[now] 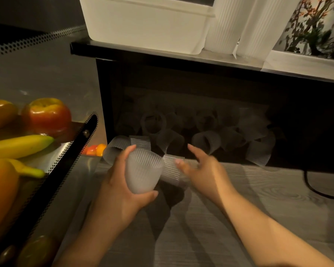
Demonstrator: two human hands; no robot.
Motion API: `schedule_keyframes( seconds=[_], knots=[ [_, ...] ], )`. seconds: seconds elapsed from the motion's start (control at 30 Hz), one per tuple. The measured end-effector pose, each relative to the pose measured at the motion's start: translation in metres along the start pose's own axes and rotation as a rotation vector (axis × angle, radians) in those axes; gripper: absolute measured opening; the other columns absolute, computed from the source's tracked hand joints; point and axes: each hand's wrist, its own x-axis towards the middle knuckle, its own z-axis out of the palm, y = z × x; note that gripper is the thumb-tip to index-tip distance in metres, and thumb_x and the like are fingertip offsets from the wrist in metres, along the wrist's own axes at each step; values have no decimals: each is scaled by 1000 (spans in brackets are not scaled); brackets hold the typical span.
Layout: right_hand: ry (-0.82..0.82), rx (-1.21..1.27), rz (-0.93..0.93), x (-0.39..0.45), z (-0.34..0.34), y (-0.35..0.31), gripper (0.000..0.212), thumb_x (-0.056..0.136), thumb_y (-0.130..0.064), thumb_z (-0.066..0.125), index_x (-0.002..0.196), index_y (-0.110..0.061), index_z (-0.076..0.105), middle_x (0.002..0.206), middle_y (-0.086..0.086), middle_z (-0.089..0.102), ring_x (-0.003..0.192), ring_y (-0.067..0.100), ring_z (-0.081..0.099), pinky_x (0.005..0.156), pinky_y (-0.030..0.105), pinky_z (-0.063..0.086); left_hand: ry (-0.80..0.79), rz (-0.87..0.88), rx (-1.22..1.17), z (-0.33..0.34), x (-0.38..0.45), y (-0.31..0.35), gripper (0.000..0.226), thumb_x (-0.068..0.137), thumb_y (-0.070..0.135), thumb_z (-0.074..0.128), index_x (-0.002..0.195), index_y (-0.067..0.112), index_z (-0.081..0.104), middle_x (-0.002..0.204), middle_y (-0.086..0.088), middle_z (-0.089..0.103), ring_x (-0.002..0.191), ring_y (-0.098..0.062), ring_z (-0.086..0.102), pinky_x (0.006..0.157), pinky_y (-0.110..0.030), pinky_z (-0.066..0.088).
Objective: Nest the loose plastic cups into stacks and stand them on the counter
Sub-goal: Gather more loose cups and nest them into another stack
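Head view shows the left hand (121, 182) curled round a ribbed translucent cup (143, 170), thumb on its near side and fingers (129, 151) over the far rim; the cup is held tilted just above the table (258, 199). A second ribbed cup (172, 168) lies on its side on the table, touching or just behind the held one; the right hand (204, 166) is beside it with fingers spread and relaxed, and holds nothing, though blur leaves contact with that cup uncertain. Another cup (114, 149) lies on its side beyond the left hand; a heap of loose cups (204, 132) rests in the dark recess under a black shelf (181, 62), well short of being sorted. A white tub (143, 26) stands on that shelf; an apple (46, 116) and a banana (17, 146) lie in a perforated metal tray (66, 157) to the left.

The step in hand is judged to be the start of a stack: one cup is secured, the next is being reached for. The next move calls for the lying cup to be gripped, its base aligned with the held cup's mouth, and pushed in squarely; thin walls are likely to buckle under a hard squeeze.
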Motion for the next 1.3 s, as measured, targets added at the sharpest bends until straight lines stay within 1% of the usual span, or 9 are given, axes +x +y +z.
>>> schedule_keyframes(
  seconds=[0.13, 0.27, 0.43, 0.53, 0.67, 0.87, 1.0, 1.13, 1.3],
  knots=[
    [-146, 393, 159, 8, 21, 3, 79, 79, -40, 77, 147, -28, 39, 114, 2, 70, 91, 13, 65, 87, 39, 56, -18, 15, 32, 3, 1, 0, 115, 59, 30, 92, 124, 76, 9, 130, 24, 39, 117, -3, 41, 88, -26, 39],
    [-150, 733, 189, 14, 2, 4, 69, 84, -6, 73, 144, -24, 44, 74, 2, 72, 45, 4, 49, 42, 20, 42, -12, -5, 34, 0, 1, -5, 124, 60, 29, 92, 128, 79, 2, 134, 33, 28, 124, 6, 29, 99, -23, 32],
    [-235, 1216, 188, 11, -31, -3, 41, 85, -32, 67, 124, -22, 63, 71, 0, 55, 57, 11, 49, 60, 29, 49, -57, -35, 49, -3, -1, -4, 131, 59, 34, 92, 122, 82, -12, 134, 36, 18, 122, 6, 24, 103, -30, 34],
    [-387, 1095, 64, 2, -36, -11, 52, 75, -39, 73, 124, -25, 65, 82, 7, 59, 69, 18, 50, 65, 29, 52, -77, -23, 37, -2, 1, 0, 133, 57, 34, 93, 129, 78, -10, 136, 34, 25, 123, 5, 30, 101, -28, 35],
    [-217, 737, -103, -3, -37, -23, 67, 71, -46, 72, 134, -31, 57, 106, 6, 73, 71, 16, 58, 70, 29, 56, -110, -3, 15, -5, 2, 2, 134, 56, 30, 93, 138, 71, -5, 139, 27, 40, 124, 1, 42, 100, -30, 41],
    [-238, 768, -186, -11, -36, -33, 56, 72, -46, 66, 125, -28, 63, 83, -4, 70, 66, 21, 61, 62, 30, 50, -106, 18, -35, -5, 4, -1, 130, 57, 30, 92, 141, 68, 0, 125, 30, 49, 109, 12, 50, 81, -14, 42],
    [-212, 700, -118, -10, -35, -36, 40, 91, -50, 49, 117, -26, 69, 94, 2, 68, 63, 24, 57, 59, 31, 50, -104, 22, -71, -2, 2, -3, 131, 55, 28, 93, 142, 67, 3, 117, 42, 45, 106, 22, 46, 79, -13, 39],
    [-98, 565, -262, -16, -37, -36, 46, 78, -58, 50, 117, -39, 64, 74, 10, 65, 56, 14, 61, 63, 21, 53, -116, 13, -62, -3, -1, -4, 132, 57, 29, 93, 139, 70, -1, 120, 38, 44, 106, 19, 46, 80, -13, 39],
    [-129, 762, -236, -15, -35, -35, 30, 90, -36, 58, 117, -31, 67, 69, 13, 57, 54, 15, 52, 56, 28, 51, -117, 0, -46, -5, 0, -3, 133, 57, 33, 93, 138, 71, -6, 113, 50, 29, 98, 29, 35, 78, -9, 34]
  ],
)
